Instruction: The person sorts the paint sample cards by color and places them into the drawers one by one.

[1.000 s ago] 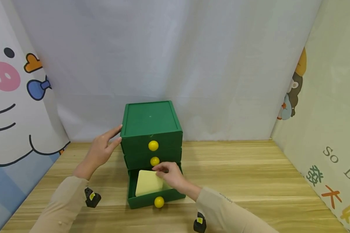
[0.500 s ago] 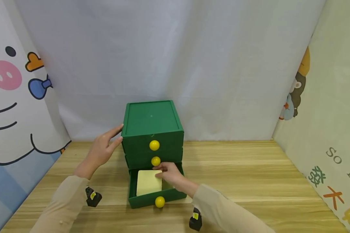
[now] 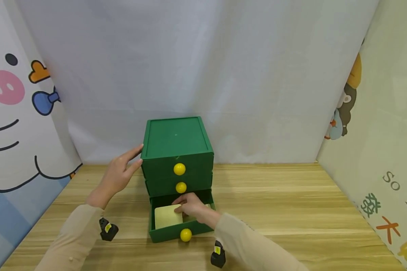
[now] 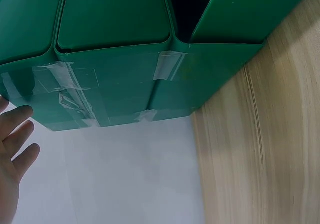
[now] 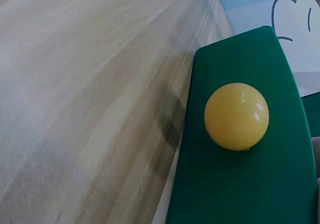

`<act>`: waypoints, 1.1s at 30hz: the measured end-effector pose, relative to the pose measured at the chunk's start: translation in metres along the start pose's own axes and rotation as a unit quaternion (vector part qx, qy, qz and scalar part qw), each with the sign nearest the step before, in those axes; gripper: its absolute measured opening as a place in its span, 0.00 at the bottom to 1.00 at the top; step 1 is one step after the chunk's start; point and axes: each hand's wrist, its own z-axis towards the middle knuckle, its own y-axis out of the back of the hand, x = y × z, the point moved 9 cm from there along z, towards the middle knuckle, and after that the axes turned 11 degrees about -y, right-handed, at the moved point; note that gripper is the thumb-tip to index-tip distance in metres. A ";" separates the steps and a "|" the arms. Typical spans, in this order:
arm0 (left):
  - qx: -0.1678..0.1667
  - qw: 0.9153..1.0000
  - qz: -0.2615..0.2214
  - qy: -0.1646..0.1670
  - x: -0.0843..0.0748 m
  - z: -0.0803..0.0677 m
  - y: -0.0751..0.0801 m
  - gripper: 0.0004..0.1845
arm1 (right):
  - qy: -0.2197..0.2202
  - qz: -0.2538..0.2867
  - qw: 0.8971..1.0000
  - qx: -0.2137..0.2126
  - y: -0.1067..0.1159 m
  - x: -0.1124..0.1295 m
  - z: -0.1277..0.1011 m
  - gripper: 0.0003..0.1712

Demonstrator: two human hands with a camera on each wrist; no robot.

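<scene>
A green drawer cabinet [image 3: 176, 137] with round yellow knobs stands on the table, its bottom drawer [image 3: 167, 235] pulled out. Inside that drawer, a flat pale yellow pad [image 3: 167, 217] with rounded corners leans at the left. My right hand [image 3: 191, 207] pinches the pad's right edge between thumb and fingers. The right wrist view shows mainly the drawer front and its yellow knob [image 5: 236, 116]. My left hand [image 3: 117, 174] touches the cabinet's upper left side with its fingers extended. In the left wrist view, those fingers [image 4: 25, 159] appear beside the taped cabinet side.
The wooden table [image 3: 274, 210] extends around the cabinet. A pale curtain [image 3: 257, 82] hangs behind it. Cartoon-printed panels stand at left [image 3: 23, 131] and right [image 3: 383, 131]. Another pale piece [image 3: 208, 206] shows in the drawer, right of my hand.
My right hand has moved left and down into the drawer, and the pale yellow pad has shifted left and lower with it. The left hand stays against the cabinet.
</scene>
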 end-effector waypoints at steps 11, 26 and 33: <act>0.000 1.000 -0.003 0.002 0.000 -0.001 -0.001 0.24 | 0.024 -0.034 0.999 0.000 0.013 0.010 -0.011 0.11; 0.004 1.000 -0.001 0.001 -0.001 0.000 0.000 0.25 | 0.139 -0.028 0.989 0.028 0.048 0.035 -0.062 0.16; 0.010 1.000 -0.002 0.004 -0.001 0.000 -0.001 0.25 | 0.151 -0.019 0.988 -0.017 0.055 0.024 -0.085 0.14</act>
